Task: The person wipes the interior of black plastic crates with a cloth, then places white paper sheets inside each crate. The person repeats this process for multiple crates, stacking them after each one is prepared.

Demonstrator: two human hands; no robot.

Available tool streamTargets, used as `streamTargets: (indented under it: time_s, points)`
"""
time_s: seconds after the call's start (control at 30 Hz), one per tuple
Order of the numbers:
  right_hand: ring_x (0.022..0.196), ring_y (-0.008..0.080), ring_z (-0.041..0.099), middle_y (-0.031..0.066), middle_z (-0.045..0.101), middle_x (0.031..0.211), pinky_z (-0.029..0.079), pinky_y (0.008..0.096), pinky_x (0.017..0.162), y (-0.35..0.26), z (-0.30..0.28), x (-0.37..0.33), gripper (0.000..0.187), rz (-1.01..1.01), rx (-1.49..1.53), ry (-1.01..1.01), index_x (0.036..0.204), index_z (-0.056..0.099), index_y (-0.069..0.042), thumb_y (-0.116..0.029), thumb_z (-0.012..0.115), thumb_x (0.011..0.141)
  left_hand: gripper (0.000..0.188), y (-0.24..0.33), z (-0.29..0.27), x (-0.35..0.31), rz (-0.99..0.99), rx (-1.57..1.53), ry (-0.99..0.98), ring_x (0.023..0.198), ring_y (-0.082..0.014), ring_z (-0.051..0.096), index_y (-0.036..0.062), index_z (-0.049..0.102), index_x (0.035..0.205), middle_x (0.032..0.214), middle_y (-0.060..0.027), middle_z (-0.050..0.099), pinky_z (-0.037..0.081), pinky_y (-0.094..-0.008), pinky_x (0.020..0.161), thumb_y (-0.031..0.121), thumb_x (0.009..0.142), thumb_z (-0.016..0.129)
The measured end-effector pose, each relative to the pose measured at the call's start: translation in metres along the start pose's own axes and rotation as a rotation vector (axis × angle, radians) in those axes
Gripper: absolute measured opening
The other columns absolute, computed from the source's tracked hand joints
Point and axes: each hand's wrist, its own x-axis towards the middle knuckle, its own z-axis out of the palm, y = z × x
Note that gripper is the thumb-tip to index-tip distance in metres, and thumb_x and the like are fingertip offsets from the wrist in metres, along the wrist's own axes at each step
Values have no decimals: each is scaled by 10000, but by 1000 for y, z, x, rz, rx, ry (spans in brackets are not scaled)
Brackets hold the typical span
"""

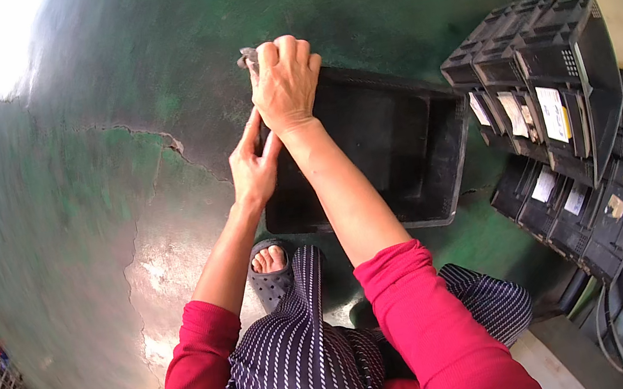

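Observation:
A shallow black plastic crate [453, 169] is in front of me, its open top facing up. My left hand [252, 170] grips the crate's left edge, with the thumb on one side and the fingers on the other. At the far left corner of the crate, my right hand [283, 87] is closed over a bunched grey cloth [247, 57]. A bit of the cloth sticks out past the fingers. The right hand's fingertips are hidden, and both hands are close together on the crate.
On the right stand stacked black bins [525, 57] with white labels and more bins [572, 207] below. Cables [614, 324] hang under them. The green floor [139, 66] has a long crack. My foot in a dark clog [270, 277] is beside the crate. Cluttered shelving lines the left rim.

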Motion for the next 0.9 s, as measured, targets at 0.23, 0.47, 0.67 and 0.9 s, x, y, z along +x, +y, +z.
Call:
streamTargets:
  time_s: [0.23, 0.47, 0.67, 0.9]
  points:
    - [840, 293, 507, 71, 503, 891, 398, 450, 675, 149, -76, -28, 232, -187, -103, 27, 901, 526, -127, -249, 684, 783, 486, 8, 1, -7, 49, 34, 87, 579, -74, 365, 169, 529, 1334, 621, 28, 396, 345, -246, 550, 283, 874, 636]
    - [952, 326, 536, 125, 524, 976, 450, 425, 812, 281, -177, -64, 260, 160, -171, -125, 1032, 585, -89, -290, 634, 873, 490, 1, 7, -4, 77, 33, 123, 619, -86, 381, 148, 524, 1336, 684, 16, 463, 372, -240, 599, 285, 879, 632]
    - [921, 287, 531, 85, 506, 951, 454, 394, 797, 251, -188, -129, 264, -18, 66, -232, 982, 622, -117, -181, 739, 754, 503, -1, 13, -2, 58, 45, 123, 612, -57, 365, 157, 512, 1353, 686, 43, 449, 349, -206, 588, 294, 886, 638]
    - [888, 315, 522, 122, 509, 939, 443, 429, 783, 176, -217, -251, 236, 301, -16, -144, 957, 595, -57, -161, 714, 782, 483, -5, 11, -3, 59, 17, 125, 608, -53, 385, 180, 534, 1336, 665, 44, 447, 354, -213, 585, 295, 880, 647]
